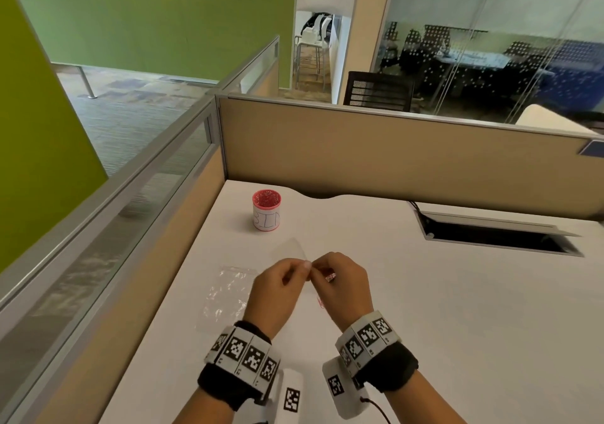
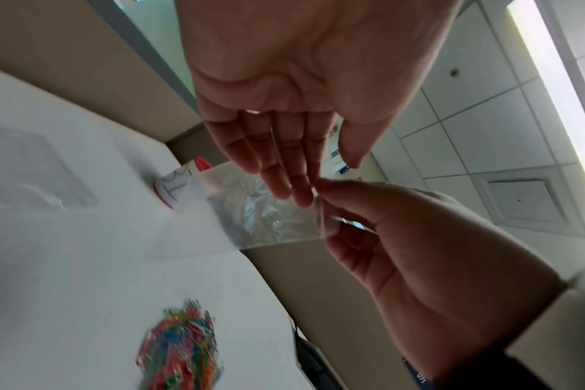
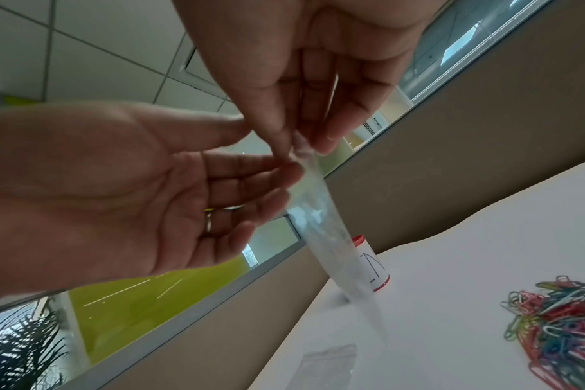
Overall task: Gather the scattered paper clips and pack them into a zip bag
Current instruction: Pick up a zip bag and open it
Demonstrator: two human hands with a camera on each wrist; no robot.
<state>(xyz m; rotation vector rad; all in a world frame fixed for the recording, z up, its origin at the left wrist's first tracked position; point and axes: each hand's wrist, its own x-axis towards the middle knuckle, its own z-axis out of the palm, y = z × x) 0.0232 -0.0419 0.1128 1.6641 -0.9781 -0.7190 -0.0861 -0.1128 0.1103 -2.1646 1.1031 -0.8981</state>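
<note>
Both hands meet above the white desk point(image 1: 425, 309) and hold up a clear zip bag point(image 1: 292, 249) by its top edge. My left hand point(image 1: 305, 270) pinches one side of the mouth, fingers nearly straight against the plastic point(image 2: 261, 211). My right hand point(image 1: 315, 268) pinches the other side between thumb and fingers point(image 3: 301, 147). The bag point(image 3: 321, 224) hangs slanted towards the desk. A pile of coloured paper clips point(image 3: 565, 324) lies on the desk under and right of my right hand, mostly hidden in the head view; it also shows in the left wrist view point(image 2: 181, 348).
A second clear zip bag point(image 1: 228, 296) lies flat on the desk left of my hands. A red cup with a white hand-written label point(image 1: 266, 209) stands beyond them. A cable hatch point(image 1: 496, 234) opens in the desk at the right. Beige partitions point(image 1: 392, 149) close off the back and left.
</note>
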